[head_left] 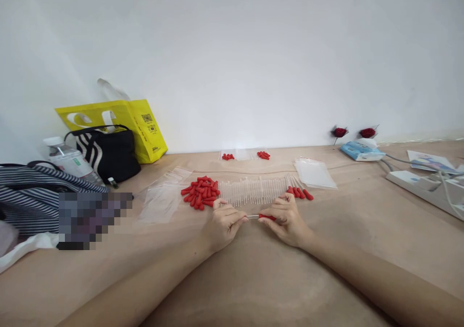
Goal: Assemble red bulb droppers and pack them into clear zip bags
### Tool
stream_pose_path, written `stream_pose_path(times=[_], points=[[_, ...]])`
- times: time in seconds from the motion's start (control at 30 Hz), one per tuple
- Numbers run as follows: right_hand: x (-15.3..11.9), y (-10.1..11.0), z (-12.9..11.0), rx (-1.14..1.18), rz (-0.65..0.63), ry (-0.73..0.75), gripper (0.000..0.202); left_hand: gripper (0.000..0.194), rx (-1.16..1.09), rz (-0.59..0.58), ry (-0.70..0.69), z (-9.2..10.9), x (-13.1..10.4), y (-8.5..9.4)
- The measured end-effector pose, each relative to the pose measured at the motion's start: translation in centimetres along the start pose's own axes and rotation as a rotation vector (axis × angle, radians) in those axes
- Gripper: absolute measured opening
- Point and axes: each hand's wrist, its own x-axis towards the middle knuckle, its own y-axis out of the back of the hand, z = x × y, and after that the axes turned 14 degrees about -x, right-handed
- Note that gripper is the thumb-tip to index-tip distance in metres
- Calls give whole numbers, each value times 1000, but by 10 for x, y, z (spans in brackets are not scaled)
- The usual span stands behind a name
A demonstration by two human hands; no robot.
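At the centre of the frame, just below the row of clear tubes (250, 191), my left fingers (245, 217) pinched the bare end of a thin clear tube (253, 216), while my right fingers (259, 217) were closed on the red bulb (267, 217) at its other end. A pile of red bulbs (200, 192) lay on the counter (232, 278) left of the row, and a few more red bulbs (300, 193) lay at its right end.

On the table (235, 278), a row of pipette tubes (250, 191) lies between a heap of rubber bulbs (200, 191) on the left and a few loose bulbs (300, 193) on the right, with plastic bags (159, 201) left of the heap, a handbag (112, 153) before a shopping bag (148, 133) farther left, and a power strip (422, 190) at far right.
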Motion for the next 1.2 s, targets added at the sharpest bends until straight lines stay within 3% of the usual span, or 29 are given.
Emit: stream_pose_path(times=[0.57,0.73,1.03,1.13,1.2], points=[[0,-5,4,83,-33,22,13,17,-5,20,-15,1,-1,0],[1,-9,5,8,17,-45,17,20,8,39,47,0,-2,0],[7,11,2,-210,-114,50,18,17,21,-4,86,1,0,3],[8,18,18,-270,-47,-34,19,48,101,45,158,-2,-2,8],[8,23,37,-303,44,-223,21,54,158,76,213,-5,-3,11]])
